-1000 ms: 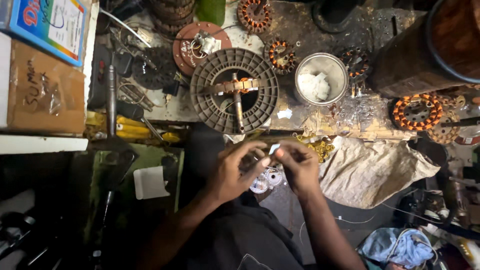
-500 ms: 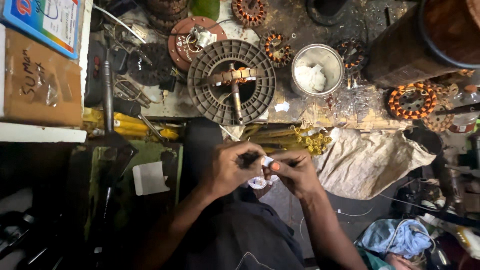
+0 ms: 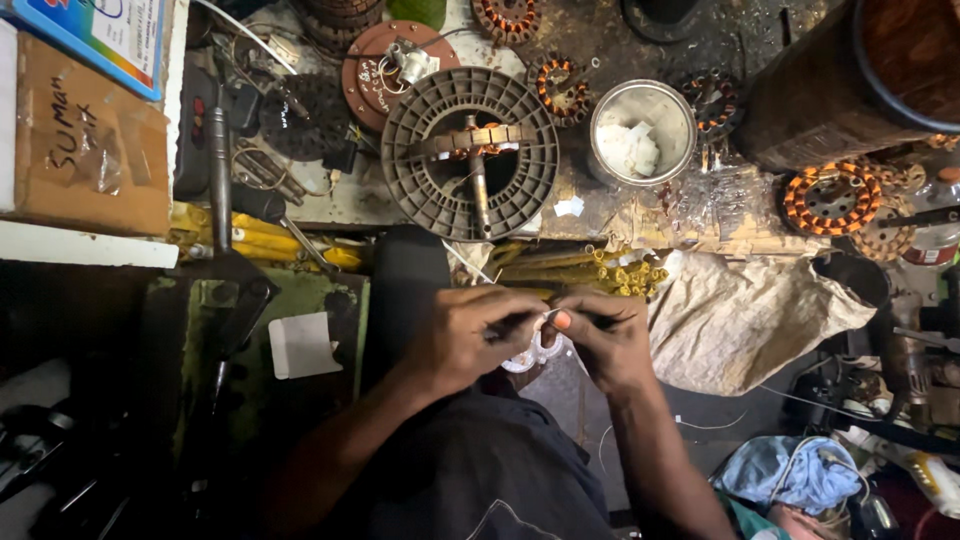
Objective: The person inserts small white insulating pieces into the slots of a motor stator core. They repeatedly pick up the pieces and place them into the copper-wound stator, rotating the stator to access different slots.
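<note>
So the thing being worked on is a small white ring-shaped part (image 3: 528,356), tucked right between the two hands and a bit below the fingertips, over the person's lap, just off the front edge of the workbench (image 3: 340,205). It's mostly hidden by fingers, so I can only make out pale rounded loops, maybe a little plastic spool or coil former; can't say more. A thin dark piece, wire or a slim tool, runs roughly left-to-right across the fingertips, so the long axis is sideways to the body.

The left hand (image 3: 470,335) is curled around from its side, thumb and fingers pinched on that thin piece. The right hand (image 3: 605,340) meets it, fingertips pressed together on the same spot. The hands touch each other, and both are about equally near the part.

Further out: on the bench straight ahead there's a big grey slotted round stator plate (image 3: 470,150) with a shaft lying across it, a steel cup (image 3: 643,132) with white bits to its right, copper-wound stators (image 3: 832,198) near the right edge, and a crumpled beige sack (image 3: 745,320) hanging off the front edge. Yellow tubing (image 3: 585,272) sits along that front edge too.
</note>
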